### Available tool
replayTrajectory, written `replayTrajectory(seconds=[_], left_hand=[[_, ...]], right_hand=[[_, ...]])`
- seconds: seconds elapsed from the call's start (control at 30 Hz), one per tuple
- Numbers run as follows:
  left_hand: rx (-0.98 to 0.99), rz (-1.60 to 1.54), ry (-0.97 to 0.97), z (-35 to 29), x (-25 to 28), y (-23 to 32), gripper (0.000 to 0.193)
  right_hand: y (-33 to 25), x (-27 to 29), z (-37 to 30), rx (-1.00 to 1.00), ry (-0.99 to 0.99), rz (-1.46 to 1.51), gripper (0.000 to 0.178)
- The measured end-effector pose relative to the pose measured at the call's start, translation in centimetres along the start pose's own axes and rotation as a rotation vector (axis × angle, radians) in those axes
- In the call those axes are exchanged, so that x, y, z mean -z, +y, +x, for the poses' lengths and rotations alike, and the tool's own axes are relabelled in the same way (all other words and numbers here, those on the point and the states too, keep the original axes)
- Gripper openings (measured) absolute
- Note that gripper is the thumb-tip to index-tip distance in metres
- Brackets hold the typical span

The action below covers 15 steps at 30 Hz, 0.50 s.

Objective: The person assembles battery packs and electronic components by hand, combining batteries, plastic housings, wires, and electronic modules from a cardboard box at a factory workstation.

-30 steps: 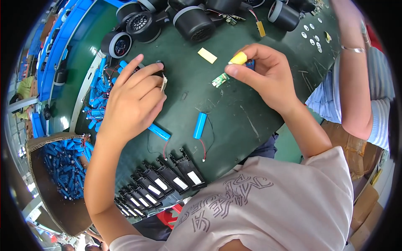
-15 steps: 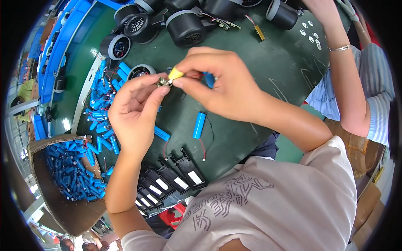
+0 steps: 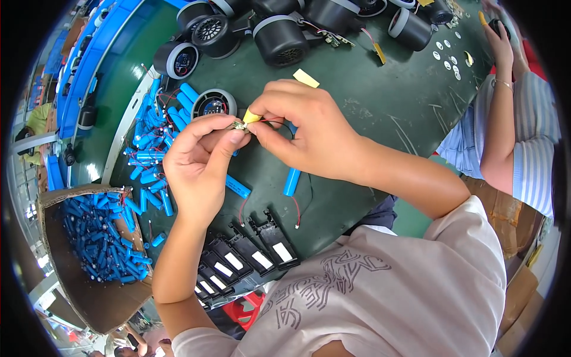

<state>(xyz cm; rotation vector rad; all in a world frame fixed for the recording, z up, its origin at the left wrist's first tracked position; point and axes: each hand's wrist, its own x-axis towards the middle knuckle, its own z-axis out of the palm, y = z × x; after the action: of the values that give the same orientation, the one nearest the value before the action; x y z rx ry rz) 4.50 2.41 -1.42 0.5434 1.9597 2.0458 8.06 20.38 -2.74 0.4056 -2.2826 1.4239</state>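
Note:
Between the fingertips of my left hand (image 3: 199, 160) is a small circuit board (image 3: 239, 125), closely pinched. My right hand (image 3: 321, 134) pinches a yellow piece of tape (image 3: 251, 116) against the board's edge; whether it sticks there I cannot tell. A thin dark wire runs from the board toward my right palm, where a bit of blue cylinder battery shows, mostly hidden by the fingers. Below my hands, another blue battery (image 3: 292, 182) with red and black leads lies on the green table (image 3: 369, 101). One more battery (image 3: 238, 187) rests beside my left wrist.
A heap of blue batteries (image 3: 146, 143) lies left, above a cardboard box (image 3: 95, 318) of more. Black housings (image 3: 273, 241) line the near edge. Black round speaker-like units (image 3: 279, 41) stand at the back. A yellow strip (image 3: 306, 78) lies beyond my right hand. A co-worker's hand (image 3: 499, 44) is far right.
My hands stay together with the board and tape, slightly nearer to me. The view has shifted a little. A yellow strip now shows past my right hand. The co-worker's arm has moved right.

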Motion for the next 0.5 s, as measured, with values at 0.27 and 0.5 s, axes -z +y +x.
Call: replayTrajectory(seconds=[0.27,0.5], left_hand=[[-0.044,0.098,0.01,-0.1,-0.1,0.1,0.02],[-0.082,0.19,0.065,-0.3,-0.3,-0.2,0.019]], right_hand=[[-0.4,-0.4,0.1,0.09,0.054,-0.056,0.013],[-1.6,-1.3,-1.5,-0.067,0.034,0.123,0.016]])
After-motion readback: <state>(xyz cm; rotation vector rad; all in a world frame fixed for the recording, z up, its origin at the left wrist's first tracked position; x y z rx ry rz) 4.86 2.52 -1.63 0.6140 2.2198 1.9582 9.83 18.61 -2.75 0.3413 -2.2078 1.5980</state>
